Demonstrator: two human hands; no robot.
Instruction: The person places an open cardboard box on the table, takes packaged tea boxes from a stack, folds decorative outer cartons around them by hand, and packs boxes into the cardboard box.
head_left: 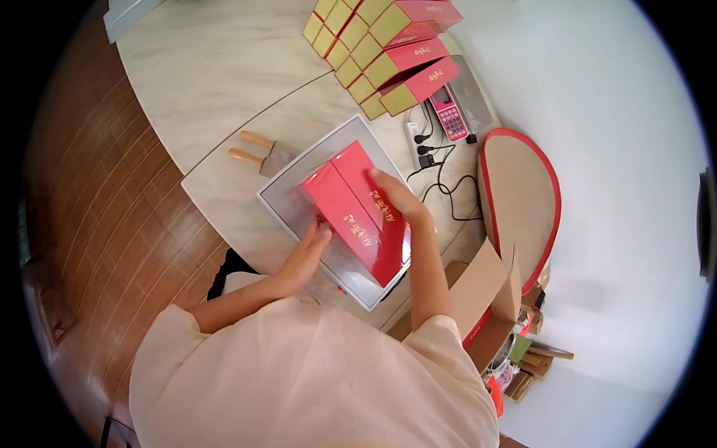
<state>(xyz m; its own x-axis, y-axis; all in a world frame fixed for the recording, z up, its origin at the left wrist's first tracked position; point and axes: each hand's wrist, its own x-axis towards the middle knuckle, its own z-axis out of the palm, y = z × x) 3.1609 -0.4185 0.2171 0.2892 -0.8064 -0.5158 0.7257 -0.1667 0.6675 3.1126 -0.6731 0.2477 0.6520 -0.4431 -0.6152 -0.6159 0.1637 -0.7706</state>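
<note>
Two red boxes (pixel 343 216) with gold lettering lie side by side, their glossy surfaces catching the light. They rest on a silver-grey, flat-topped metal plate (pixel 287 196) with a pale rim. My left hand (pixel 305 250) presses against the left side of the pair, its fingers close together. Across from it, my right hand (pixel 397 196) grips the right side, with its fingertips over the edge near the far end. Both hands hold the pair between them.
Stacked red boxes with gold ends (pixel 366 52) stand at the far edge. Two wooden-handled scrapers (pixel 275 158) lie left of the plate. A power strip (pixel 415 145), cables and a pink keypad device (pixel 451 119) sit to the right, near an open cardboard box (pixel 478 291) and a red-rimmed board (pixel 520 194).
</note>
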